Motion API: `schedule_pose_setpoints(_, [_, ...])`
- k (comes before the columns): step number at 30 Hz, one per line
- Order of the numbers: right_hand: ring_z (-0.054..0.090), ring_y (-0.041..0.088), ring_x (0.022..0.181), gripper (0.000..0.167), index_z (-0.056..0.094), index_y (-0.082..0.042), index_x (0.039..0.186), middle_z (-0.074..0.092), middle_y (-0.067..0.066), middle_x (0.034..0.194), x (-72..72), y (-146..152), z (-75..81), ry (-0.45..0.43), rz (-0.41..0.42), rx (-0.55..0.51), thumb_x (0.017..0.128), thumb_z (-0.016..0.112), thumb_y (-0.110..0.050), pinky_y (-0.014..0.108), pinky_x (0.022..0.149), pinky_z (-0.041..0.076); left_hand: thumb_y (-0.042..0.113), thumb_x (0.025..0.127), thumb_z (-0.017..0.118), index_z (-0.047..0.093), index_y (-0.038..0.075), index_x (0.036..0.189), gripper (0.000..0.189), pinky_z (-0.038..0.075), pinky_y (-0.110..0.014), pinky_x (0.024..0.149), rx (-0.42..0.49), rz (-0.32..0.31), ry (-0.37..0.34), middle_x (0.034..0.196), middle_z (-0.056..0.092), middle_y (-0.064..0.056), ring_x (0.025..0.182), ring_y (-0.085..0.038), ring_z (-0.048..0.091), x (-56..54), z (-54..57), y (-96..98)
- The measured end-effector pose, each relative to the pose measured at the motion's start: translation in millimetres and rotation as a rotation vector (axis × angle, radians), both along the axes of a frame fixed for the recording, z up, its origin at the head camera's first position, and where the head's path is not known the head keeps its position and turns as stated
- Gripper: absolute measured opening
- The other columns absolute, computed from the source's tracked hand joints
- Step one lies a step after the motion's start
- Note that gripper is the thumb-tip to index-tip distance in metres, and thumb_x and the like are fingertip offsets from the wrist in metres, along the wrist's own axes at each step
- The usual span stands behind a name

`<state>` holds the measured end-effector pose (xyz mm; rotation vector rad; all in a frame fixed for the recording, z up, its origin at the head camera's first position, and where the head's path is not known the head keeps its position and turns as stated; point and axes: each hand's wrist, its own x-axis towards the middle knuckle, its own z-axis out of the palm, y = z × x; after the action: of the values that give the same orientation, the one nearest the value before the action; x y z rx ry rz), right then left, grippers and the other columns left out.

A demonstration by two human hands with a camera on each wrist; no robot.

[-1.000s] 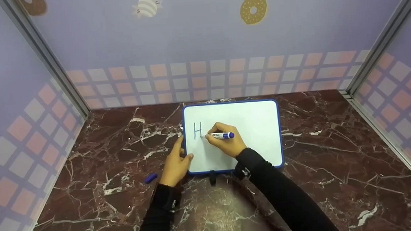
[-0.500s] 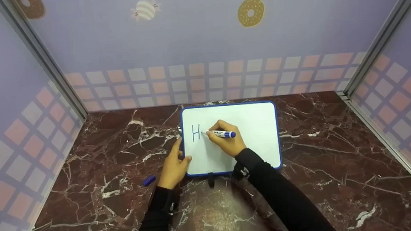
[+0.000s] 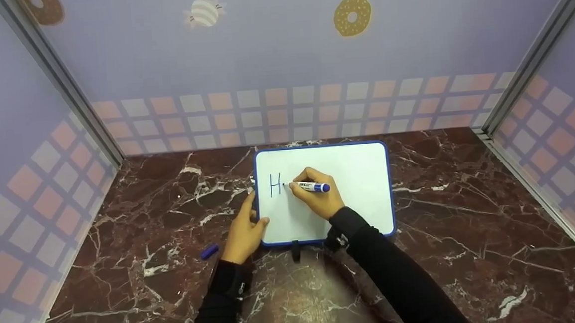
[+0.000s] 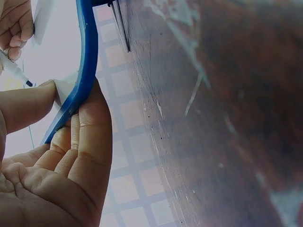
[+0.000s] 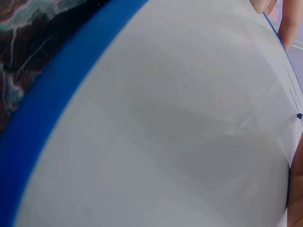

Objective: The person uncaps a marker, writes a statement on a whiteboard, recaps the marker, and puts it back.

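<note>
A white dry-erase board (image 3: pixel 359 187) with a blue frame bears a blue handwritten H (image 3: pixel 275 185) near its left side. My left hand (image 3: pixel 244 234) grips the board's left edge; in the left wrist view its thumb (image 4: pixel 28 104) lies over the front and the fingers curl behind the blue rim. Between the fingers of my right hand (image 3: pixel 322 199) is a white marker with a blue end (image 3: pixel 313 186). Its dark tip (image 4: pixel 29 83) is at the board, just right of the H. The right wrist view shows mostly bare board, with that tip at the far right.
A blue marker cap (image 3: pixel 209 251) lies on the dark red marbled table (image 3: pixel 150 289), left of my left wrist. Below the board's lower edge sticks out a small black piece (image 3: pixel 296 251). Patterned lilac walls (image 3: pixel 281 57) enclose the table at the back and sides.
The marker tip has risen slightly from near the foot of the H's right stroke to about mid-height beside it. My left hand keeps its place on the board's edge.
</note>
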<state>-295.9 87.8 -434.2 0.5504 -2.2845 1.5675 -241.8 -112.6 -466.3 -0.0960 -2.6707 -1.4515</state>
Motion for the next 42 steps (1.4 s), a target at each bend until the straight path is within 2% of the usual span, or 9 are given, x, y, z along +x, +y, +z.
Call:
schedule_pose_setpoints(7, [0.056, 0.011, 0.065, 0.008, 0.067, -0.004, 0.082, 0.070, 0.008, 0.078, -1.8, 4.5, -0.8, 0.026, 0.000, -0.011, 0.085, 0.072, -0.008, 0.021, 0.059, 0.045, 0.011, 0.092, 0.063, 0.029, 0.012, 0.154, 0.071, 0.054, -0.038, 0.070, -0.004, 0.005, -0.013, 0.115, 0.060, -0.024, 0.081, -0.025, 0.063, 0.9, 0.0, -0.1])
schedule_pose_setpoints(17, [0.055, 0.010, 0.064, 0.009, 0.066, -0.005, 0.082, 0.069, 0.008, 0.076, -3.6, 3.8, -2.6, 0.038, -0.021, -0.033, 0.086, 0.072, -0.010, 0.021, 0.058, 0.045, 0.012, 0.094, 0.062, 0.027, 0.014, 0.156, 0.071, 0.055, -0.039, 0.072, 0.003, -0.004, -0.038, 0.128, 0.057, -0.029, 0.082, -0.025, 0.064, 0.9, 0.4, 0.8])
schedule_pose_setpoints(32, [0.058, 0.009, 0.067, 0.011, 0.068, -0.005, 0.086, 0.072, 0.009, 0.083, -1.7, -1.6, -1.4, 0.012, 0.019, 0.012, 0.087, 0.072, -0.015, 0.021, 0.060, 0.047, 0.012, 0.093, 0.063, 0.029, 0.010, 0.154, 0.070, 0.055, -0.042, 0.073, 0.001, 0.000, -0.009, 0.121, 0.061, -0.029, 0.081, -0.026, 0.064, 0.6, 1.1, 0.9])
schedule_pose_setpoints(42, [0.058, 0.010, 0.066, 0.010, 0.069, -0.004, 0.085, 0.073, 0.010, 0.085, 0.3, -0.7, -3.3, -0.014, 0.041, 0.033, 0.087, 0.070, -0.013, 0.021, 0.059, 0.047, 0.012, 0.093, 0.062, 0.028, 0.012, 0.155, 0.071, 0.054, -0.039, 0.070, 0.002, -0.002, -0.026, 0.117, 0.061, -0.025, 0.082, -0.026, 0.064, 0.8, 1.1, 0.3])
